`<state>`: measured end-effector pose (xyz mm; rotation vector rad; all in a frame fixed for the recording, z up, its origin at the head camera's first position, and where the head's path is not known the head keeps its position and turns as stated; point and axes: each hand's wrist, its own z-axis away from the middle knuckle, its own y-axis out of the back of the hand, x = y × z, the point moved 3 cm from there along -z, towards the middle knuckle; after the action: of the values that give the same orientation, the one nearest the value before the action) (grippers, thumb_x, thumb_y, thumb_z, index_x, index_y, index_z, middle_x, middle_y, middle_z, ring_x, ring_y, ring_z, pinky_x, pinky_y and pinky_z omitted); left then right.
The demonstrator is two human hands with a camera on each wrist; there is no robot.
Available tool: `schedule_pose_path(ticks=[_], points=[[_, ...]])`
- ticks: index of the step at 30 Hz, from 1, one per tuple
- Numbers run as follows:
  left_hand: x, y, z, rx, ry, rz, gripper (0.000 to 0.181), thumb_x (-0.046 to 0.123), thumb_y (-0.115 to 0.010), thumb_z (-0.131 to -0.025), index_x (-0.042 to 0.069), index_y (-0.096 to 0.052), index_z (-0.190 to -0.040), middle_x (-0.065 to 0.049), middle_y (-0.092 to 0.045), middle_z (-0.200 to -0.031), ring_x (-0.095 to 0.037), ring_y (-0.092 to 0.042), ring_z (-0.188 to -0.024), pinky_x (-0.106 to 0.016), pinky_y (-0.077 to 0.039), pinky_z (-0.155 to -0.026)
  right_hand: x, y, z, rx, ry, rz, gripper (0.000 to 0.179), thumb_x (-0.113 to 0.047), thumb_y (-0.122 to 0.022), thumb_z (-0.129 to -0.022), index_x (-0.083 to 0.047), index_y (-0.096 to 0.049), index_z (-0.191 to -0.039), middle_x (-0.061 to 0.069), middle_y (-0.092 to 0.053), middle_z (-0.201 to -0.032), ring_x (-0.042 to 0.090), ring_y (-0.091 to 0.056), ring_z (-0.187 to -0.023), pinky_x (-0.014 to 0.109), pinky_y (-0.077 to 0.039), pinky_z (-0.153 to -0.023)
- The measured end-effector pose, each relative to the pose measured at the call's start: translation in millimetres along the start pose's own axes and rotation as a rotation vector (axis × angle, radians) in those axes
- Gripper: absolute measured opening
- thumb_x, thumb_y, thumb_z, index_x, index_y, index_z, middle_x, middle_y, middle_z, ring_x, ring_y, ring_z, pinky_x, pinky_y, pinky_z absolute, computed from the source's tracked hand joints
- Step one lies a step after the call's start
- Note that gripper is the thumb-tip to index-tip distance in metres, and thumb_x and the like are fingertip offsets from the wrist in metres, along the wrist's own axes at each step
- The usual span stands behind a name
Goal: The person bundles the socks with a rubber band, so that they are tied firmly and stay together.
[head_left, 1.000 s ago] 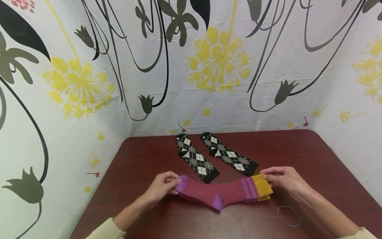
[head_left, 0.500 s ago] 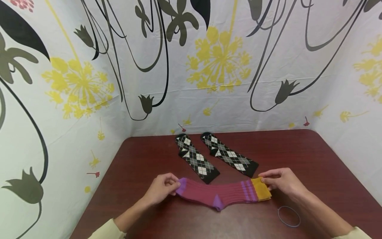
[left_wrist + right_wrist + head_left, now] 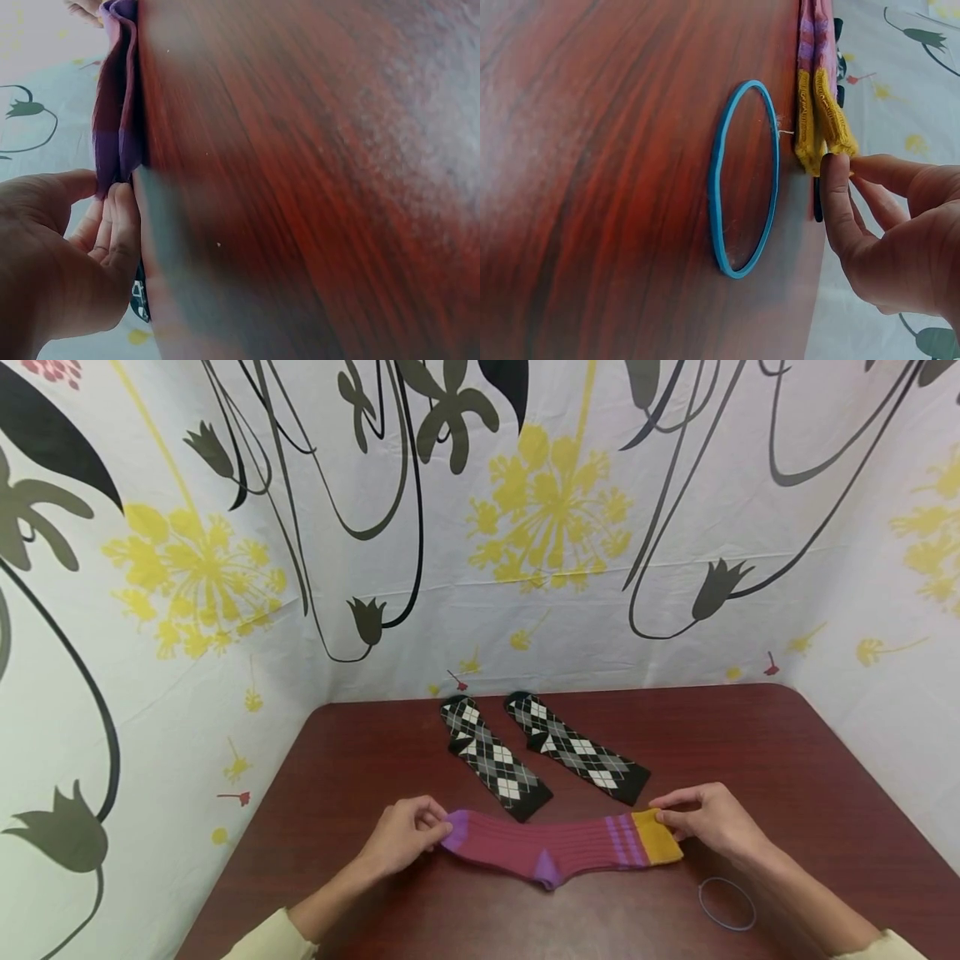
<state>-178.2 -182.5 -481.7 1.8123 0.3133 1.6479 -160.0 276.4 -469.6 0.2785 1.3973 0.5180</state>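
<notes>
A pair of maroon socks (image 3: 510, 846) with purple toes and heels and yellow cuffs lies stacked near the front of the table, one sock on the other. At the purple toe end, my left hand (image 3: 405, 835) pinches the socks between thumb and fingers; both layers show in the left wrist view (image 3: 120, 127). My right hand (image 3: 712, 818) pinches the yellow cuff at the other end. In the right wrist view the two cuffs (image 3: 826, 112) lie slightly apart, with the fingertips on the upper one. A blue elastic band (image 3: 716, 180) lies flat near the right hand.
Two black, grey and white argyle socks (image 3: 495, 764) lie side by side behind the maroon pair on the dark red-brown table (image 3: 360, 743). A floral cloth (image 3: 555, 643) hangs around the table's back and sides.
My right hand has moved slightly left and down with the upper yellow cuff, which now covers the lower one. The left hand stays almost still at the toe.
</notes>
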Motion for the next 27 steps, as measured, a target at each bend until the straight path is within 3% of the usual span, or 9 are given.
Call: schedule_pose_path(ticks=[10, 21, 27], points=[[-4.4, 0.5, -4.4, 0.017, -0.042, -0.075, 0.008, 0.022, -0.082, -0.096, 0.017, -0.076, -0.097, 0.008, -0.073, -0.086, -0.011, -0.071, -0.072, -0.026, -0.058, -0.063, 1.8, -0.9, -3.5, 0.017, 0.016, 0.094, 0.020, -0.006, -0.074, -0.099, 0.007, -0.078, -0.115, 0.020, -0.076, -0.108, 0.025, -0.072, -0.074, 0.036, -0.062, -0.066], [-4.1, -1.3, -4.6, 0.019, -0.047, -0.037, 0.012, 0.020, -0.084, -0.094, 0.013, -0.075, -0.096, 0.003, -0.074, -0.084, -0.016, -0.070, -0.066, -0.025, -0.055, -0.058, 6.1, -1.4, -5.9, 0.028, -0.002, 0.106, 0.022, -0.009, -0.075, -0.099, 0.004, -0.079, -0.116, 0.019, -0.077, -0.108, 0.023, -0.074, -0.074, 0.035, -0.063, -0.067], [-5.4, -2.4, -5.4, 0.007, -0.027, -0.008, 0.016, 0.018, -0.084, -0.094, 0.008, -0.076, -0.104, 0.002, -0.075, -0.086, -0.015, -0.071, -0.068, -0.026, -0.057, -0.059, 7.2, -1.6, -7.4, 0.028, -0.003, 0.106, 0.023, -0.010, -0.077, -0.098, 0.003, -0.079, -0.117, 0.019, -0.077, -0.108, 0.024, -0.073, -0.074, 0.035, -0.062, -0.065]])
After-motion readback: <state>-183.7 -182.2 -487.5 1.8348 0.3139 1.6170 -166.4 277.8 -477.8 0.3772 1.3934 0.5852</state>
